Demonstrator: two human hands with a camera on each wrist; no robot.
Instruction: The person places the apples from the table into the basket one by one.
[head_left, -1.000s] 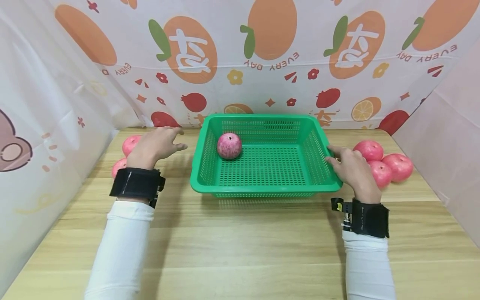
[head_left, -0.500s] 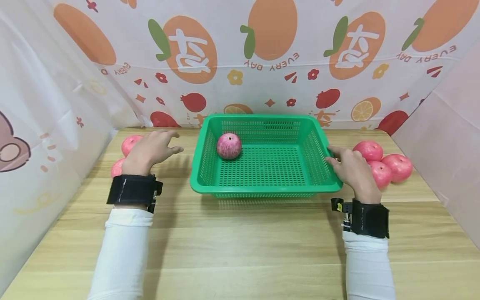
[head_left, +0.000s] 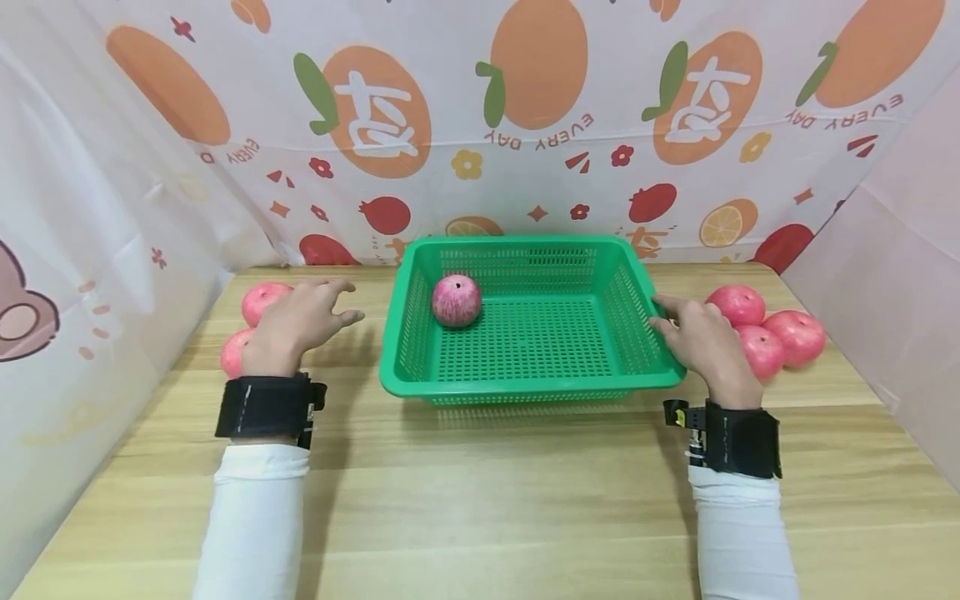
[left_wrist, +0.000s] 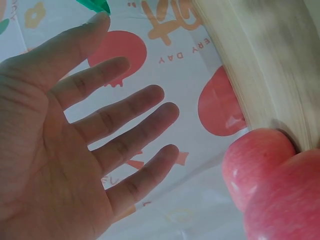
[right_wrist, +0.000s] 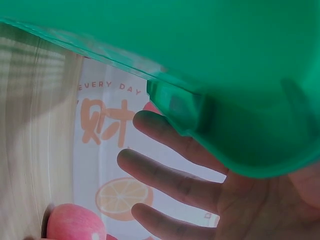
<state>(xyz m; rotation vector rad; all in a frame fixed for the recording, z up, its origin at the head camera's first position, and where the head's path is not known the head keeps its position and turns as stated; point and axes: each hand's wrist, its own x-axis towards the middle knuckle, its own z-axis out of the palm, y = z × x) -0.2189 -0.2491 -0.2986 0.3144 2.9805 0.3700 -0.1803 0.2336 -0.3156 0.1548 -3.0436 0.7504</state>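
Note:
A green plastic basket (head_left: 525,389) with perforated walls stands mid-table, holding one darker, streaked apple (head_left: 457,301) near its left end. Beside the basket's right wall, my right hand (head_left: 703,343) grips the rim, thumb and index finger reaching over it. In the right wrist view, three fingers (right_wrist: 160,175) extend below the rim while the basket hides the rest. My left hand (head_left: 295,321) hovers left of the basket, fingers spread and nothing held, as the left wrist view shows. Two pink apples (head_left: 264,302) lie just behind and left of it, partly covered in the head view.
Several pink apples (head_left: 793,338) sit clustered on the wooden table (head_left: 510,500) right of my right hand. A fruit-printed white sheet (head_left: 450,100) hangs behind the table, and more sheeting (head_left: 75,417) borders both sides. Each wrist wears a black strap (head_left: 262,406) with a camera.
My left hand has drawn slightly back toward the left, away from the basket. The right hand stays at the rim. The head view has tilted up a little.

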